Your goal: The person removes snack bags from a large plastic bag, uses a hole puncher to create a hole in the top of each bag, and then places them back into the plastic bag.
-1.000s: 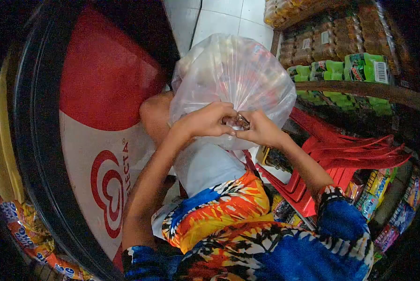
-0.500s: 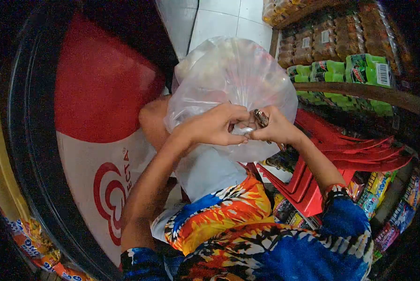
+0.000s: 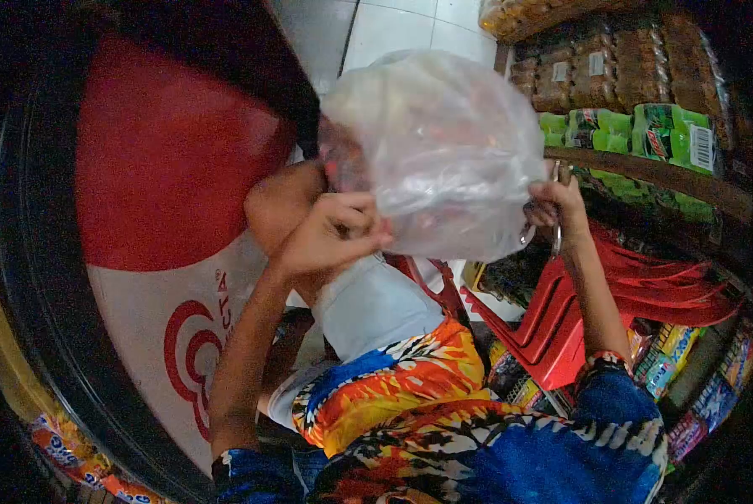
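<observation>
A large clear plastic bag (image 3: 448, 181), puffed out and with pale and reddish contents blurred through its film, is held in front of me over my lap. At its near left edge, my left hand (image 3: 333, 233) pinches the film between thumb and fingers. My right hand (image 3: 558, 208) is closed at the bag's right edge. A slim shiny metal tool (image 3: 557, 244) sticks out above and below those fingers; its exact kind is not clear. The bag's mouth is stretched between both hands.
Red stacked plastic chairs (image 3: 561, 328) stand close on my right. Behind them, shelves hold green bottle packs (image 3: 670, 139), brown bottle packs (image 3: 595, 80) and bright snack packets (image 3: 670, 361). A red and white freezer (image 3: 183, 160) is close on my left.
My hands were together at the bag's gathered top. They have moved apart, left and right, and the top is now spread wide. The metal tool moved right with my right hand.
</observation>
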A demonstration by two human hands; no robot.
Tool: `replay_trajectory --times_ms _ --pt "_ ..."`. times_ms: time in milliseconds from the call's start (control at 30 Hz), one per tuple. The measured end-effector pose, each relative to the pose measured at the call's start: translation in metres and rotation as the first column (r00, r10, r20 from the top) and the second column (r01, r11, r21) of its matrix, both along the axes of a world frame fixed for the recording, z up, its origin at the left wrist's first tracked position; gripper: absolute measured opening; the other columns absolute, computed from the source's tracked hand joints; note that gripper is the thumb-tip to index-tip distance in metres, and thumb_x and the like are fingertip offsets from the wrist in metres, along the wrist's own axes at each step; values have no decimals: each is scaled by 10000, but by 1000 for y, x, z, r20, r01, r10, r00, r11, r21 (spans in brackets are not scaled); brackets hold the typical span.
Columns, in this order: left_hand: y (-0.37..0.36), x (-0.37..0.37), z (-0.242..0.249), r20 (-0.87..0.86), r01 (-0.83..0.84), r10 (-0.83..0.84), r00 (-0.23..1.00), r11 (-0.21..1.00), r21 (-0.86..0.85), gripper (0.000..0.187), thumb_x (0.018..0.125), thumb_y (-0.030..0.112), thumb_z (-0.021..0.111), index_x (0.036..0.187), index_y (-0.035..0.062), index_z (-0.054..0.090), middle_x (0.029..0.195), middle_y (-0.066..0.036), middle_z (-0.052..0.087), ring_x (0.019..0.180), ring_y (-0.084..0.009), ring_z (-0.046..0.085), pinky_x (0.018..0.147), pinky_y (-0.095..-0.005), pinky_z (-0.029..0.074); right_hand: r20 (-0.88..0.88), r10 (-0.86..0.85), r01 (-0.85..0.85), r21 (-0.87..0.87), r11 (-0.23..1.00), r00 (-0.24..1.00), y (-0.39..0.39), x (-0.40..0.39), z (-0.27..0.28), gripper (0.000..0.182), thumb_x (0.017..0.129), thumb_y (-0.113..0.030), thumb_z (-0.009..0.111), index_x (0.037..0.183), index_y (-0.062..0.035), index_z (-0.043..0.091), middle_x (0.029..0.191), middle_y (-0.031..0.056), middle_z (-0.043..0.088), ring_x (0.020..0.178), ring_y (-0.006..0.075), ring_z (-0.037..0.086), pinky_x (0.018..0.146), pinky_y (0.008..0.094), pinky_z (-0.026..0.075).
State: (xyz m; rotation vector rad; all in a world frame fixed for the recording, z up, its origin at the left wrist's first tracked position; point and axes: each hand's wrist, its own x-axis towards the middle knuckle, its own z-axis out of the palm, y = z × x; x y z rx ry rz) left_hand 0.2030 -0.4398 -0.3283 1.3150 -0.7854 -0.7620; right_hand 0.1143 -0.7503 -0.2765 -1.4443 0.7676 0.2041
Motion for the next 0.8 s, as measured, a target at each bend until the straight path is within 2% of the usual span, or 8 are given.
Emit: replay_trajectory --times_ms 33,200,333,400,500,600,700,800 --pt "3 -2 2 4 -5 5 1000 1000 4 265 734 102 714 650 -25 497 671 -75 465 619 -156 470 557 -293 378 25 -19 10 295 955 1000 -7 -1 4 138 707 -78 644 732 -55 511 516 -18 434 395 84 406 370 255 318" --pt "-29 -15 50 157 -298 263 952 912 281 198 766 138 697 743 -14 572 763 -90 563 749 -182 571 663 -301 445 24 126 -128 179 976 992 44 2 2 199 733 -87 652 809 -53 472 503 -23 392 376 78 355 376 250 304" --pt "-72 -40 34 548 -587 463 697 807 65 285 778 271 686 837 8 597 824 -135 603 790 -269 608 686 -397 470 13 245 -246 64 967 969 40 0 9 250 724 -47 660 906 -48 489 569 1 446 439 107 433 428 266 365" --pt "-80 -50 23 626 -567 279 728 759 321 508 756 474 657 995 29 595 887 -181 633 825 -377 610 699 -460 467 -10 339 -339 -22 940 941 35 2 11 300 711 -29 668 966 -37 511 617 21 499 489 139 497 473 280 418" --pt "-76 -53 36 515 -368 39 856 745 556 549 742 549 625 910 27 611 853 -194 630 791 -377 610 680 -466 466 160 785 -485 -708 514 598 35 5 12 523 662 5 681 1151 -54 508 800 77 614 684 252 601 652 316 488" --pt "-53 -52 50 501 -354 -6 865 699 621 529 739 546 630 841 27 620 785 -188 621 773 -370 608 670 -454 465 -251 762 -664 -687 294 597 42 2 3 593 652 -4 650 1219 -95 503 932 187 637 777 346 610 723 341 485" --pt "-25 -59 69 536 -379 -33 844 669 639 526 736 545 633 785 22 622 764 -177 621 770 -359 611 651 -441 464 -233 706 -543 -801 250 669 43 24 -3 440 683 -34 629 1116 -75 565 841 187 642 708 301 625 665 348 483" --pt "30 -68 79 583 -453 41 812 674 584 473 708 485 685 761 19 626 723 -152 614 686 -333 601 604 -424 454 83 543 -144 -921 362 836 -9 51 -14 346 689 -105 639 1029 -76 582 842 170 636 777 325 616 684 400 478"
